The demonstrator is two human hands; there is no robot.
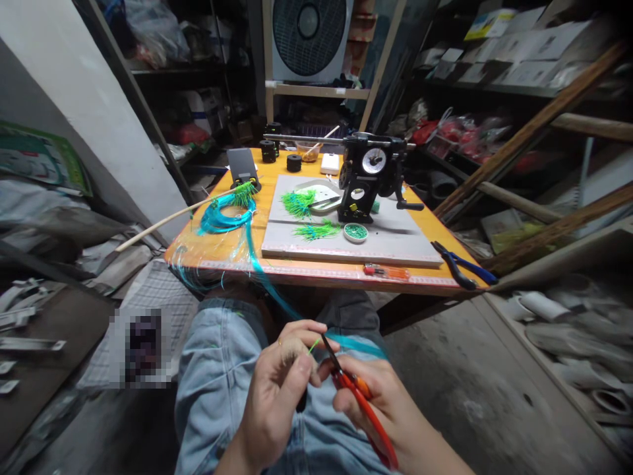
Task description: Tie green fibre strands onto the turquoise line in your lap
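Note:
My left hand (279,382) pinches a thin green strand (313,345) and the end of a blue fibre bundle (257,264) that trails from the table over my knee. My right hand (383,402) grips red-handled scissors (353,389); their dark blades point up at the strand beside my left thumb. Both hands are low over my jeans, in front of the orange table (316,274).
On the table: a grey mat (395,247), a black hand-crank winder (366,175), green fibre tufts (316,231), a small dish of green bits (355,232), blue-handled pliers (462,265), an orange cutter (386,270), black spools (270,152). A fan (309,36) behind. Clutter on both sides.

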